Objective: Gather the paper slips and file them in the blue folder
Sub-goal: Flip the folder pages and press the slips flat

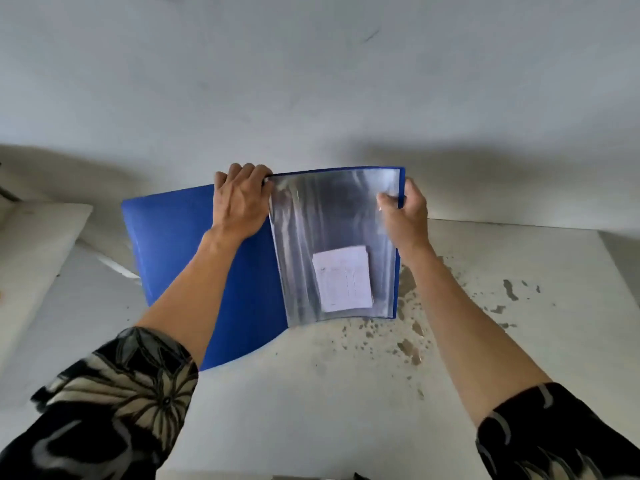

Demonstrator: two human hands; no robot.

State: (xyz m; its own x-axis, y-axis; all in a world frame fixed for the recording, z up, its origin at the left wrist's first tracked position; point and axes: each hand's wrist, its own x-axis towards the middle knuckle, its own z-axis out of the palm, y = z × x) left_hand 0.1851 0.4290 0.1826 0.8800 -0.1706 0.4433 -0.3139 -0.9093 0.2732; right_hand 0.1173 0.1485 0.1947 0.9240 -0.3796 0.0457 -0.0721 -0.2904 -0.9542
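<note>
Folder (pixel 173 237): blue, open, centre of the frame, in front of the wall (pixel 311 81) and above the table (pixel 311 410). The front cover spreads toward the lower left and bows at its bottom edge. Whether the lower edge touches the table cannot be told.

Pocket (pixel 329 209): clear plastic, glossy and rippled, lying over the folder's right half.

Slips (pixel 343 277): small white stack with faint print, inside the pocket, low and slightly right of its middle, tilted a little.

Left hand (pixel 240 199): at the folder's top edge by the spine, upper centre. Its fingers curl over that edge and grip it, with the back of the hand facing out.

Right hand (pixel 403 216): at the folder's upper right edge. It pinches the folder there, thumb on the front of the pocket and fingers behind the blue back cover.

Table: white, filling the lower half of the frame.

Stains (pixel 408 348): grey-brown blotches and specks on the table, below and to the right of the folder.

Left sleeve (pixel 121 393), right sleeve (pixel 561 434): black with a pale floral print, in the lower corners of the frame.

Wall: pale grey, filling the upper half.
</note>
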